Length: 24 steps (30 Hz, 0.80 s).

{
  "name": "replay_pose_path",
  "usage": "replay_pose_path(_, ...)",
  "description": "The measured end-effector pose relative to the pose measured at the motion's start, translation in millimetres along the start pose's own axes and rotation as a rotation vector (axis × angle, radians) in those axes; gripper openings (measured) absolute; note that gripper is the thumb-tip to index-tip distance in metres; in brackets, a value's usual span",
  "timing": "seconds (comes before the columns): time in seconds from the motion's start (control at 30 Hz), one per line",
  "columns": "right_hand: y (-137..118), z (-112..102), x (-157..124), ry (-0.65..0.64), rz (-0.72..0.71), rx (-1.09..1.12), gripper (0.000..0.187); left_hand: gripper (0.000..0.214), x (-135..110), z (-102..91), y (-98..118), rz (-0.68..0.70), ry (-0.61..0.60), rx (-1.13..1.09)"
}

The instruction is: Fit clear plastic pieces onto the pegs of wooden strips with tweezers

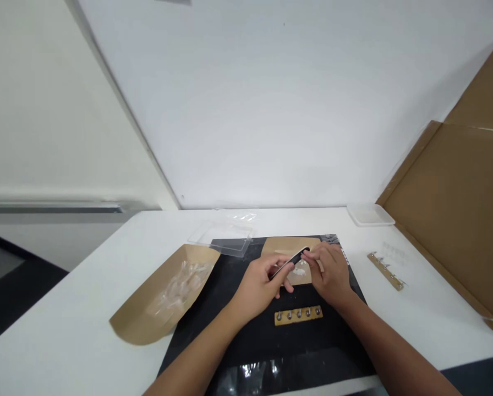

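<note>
My left hand is closed around a thin, flat dark strip with a pale edge, held tilted above the black board. The fingers of my right hand pinch at the strip's upper right end. Just below the hands, a short wooden strip with several metal pegs lies on the black board. Behind the hands is a piece of brown paper with small whitish bits on it, partly hidden by my fingers. What exactly the dark strip is, I cannot make out.
On the left, a curved brown sheet carries crumpled clear plastic. Clear flat plastic pieces lie at the back. To the right are another pegged wooden strip, a shallow translucent tray and a large open cardboard box.
</note>
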State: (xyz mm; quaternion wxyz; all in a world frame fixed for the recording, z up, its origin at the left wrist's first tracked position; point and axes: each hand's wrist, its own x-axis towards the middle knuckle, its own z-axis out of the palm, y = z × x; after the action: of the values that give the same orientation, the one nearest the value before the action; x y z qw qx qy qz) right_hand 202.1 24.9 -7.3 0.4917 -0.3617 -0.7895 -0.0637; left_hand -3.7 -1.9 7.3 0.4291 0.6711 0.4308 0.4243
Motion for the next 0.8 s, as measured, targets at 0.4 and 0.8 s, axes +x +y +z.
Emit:
replay_pose_path(0.4, -7, 9, 9, -0.18, -0.1, -0.283, 0.027, 0.033, -5, 8.9, 6, -0.058, 0.148, -0.002)
replay_pose_path(0.8, -8, 13, 16, -0.232, -0.055, -0.22, 0.029, 0.049, -6, 10.3, 7, 0.157, 0.249, 0.249)
